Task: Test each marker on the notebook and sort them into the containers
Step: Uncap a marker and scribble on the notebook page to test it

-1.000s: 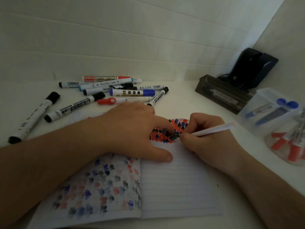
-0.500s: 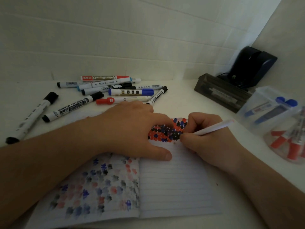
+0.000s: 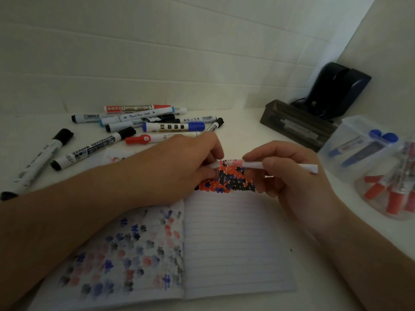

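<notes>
My right hand [image 3: 289, 176] holds a thin white marker [image 3: 280, 166] level above the top of the open notebook [image 3: 235, 243], its reddish tip pointing left. At that tip my left hand [image 3: 179, 167] pinches a small white cap [image 3: 213, 165]; I cannot tell whether the cap is on. Below both hands, a dense patch of red, black and blue test marks [image 3: 229, 180] fills the top of the lined right page. At the right stand a clear box with blue markers [image 3: 350, 135] and a round clear tub with red markers [image 3: 379, 212].
Several loose markers [image 3: 143, 124] lie in a pile at the back left, two black-capped ones [image 3: 92, 148] nearer the left edge. A dark tray [image 3: 296, 124] and a dark device [image 3: 336, 90] stand at the back right by the wall corner.
My right hand lifted the marker off the page and turned it level. My left hand rose from the notebook and met the marker's tip with the cap.
</notes>
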`<state>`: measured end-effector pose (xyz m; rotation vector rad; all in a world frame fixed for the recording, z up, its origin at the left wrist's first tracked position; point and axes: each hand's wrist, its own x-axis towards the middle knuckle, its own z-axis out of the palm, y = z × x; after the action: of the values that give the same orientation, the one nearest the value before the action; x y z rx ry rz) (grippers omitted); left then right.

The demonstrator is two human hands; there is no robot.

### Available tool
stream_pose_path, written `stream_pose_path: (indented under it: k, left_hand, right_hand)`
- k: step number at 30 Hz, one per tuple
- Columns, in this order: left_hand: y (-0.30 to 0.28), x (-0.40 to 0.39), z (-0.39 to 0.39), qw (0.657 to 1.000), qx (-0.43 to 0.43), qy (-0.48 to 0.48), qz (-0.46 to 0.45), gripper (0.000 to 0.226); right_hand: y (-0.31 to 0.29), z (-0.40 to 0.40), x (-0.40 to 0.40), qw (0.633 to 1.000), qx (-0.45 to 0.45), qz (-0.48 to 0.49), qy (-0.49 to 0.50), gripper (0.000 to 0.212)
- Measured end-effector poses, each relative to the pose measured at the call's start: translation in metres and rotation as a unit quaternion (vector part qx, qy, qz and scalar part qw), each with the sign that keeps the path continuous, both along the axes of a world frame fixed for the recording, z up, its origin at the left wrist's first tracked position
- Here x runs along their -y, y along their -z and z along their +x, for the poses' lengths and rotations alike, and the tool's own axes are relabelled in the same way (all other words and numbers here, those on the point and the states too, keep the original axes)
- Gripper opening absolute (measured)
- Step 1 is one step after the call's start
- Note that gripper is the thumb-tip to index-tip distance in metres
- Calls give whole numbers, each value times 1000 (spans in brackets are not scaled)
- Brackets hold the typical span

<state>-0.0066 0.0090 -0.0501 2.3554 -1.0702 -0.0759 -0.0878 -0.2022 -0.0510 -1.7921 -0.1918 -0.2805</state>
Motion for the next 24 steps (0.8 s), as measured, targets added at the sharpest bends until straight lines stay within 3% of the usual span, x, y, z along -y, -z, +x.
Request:
stream_pose_path:
  k: [17,24]
  left_hand:
    - [-1,-1,1,1000,25,4,5,12]
    - [1,-2,6,999,53,3,-8,8]
  right_hand:
    - [5,3,1,1000,-4,16,-16,29]
    - [9,2,-2,993,27,-113,17,9]
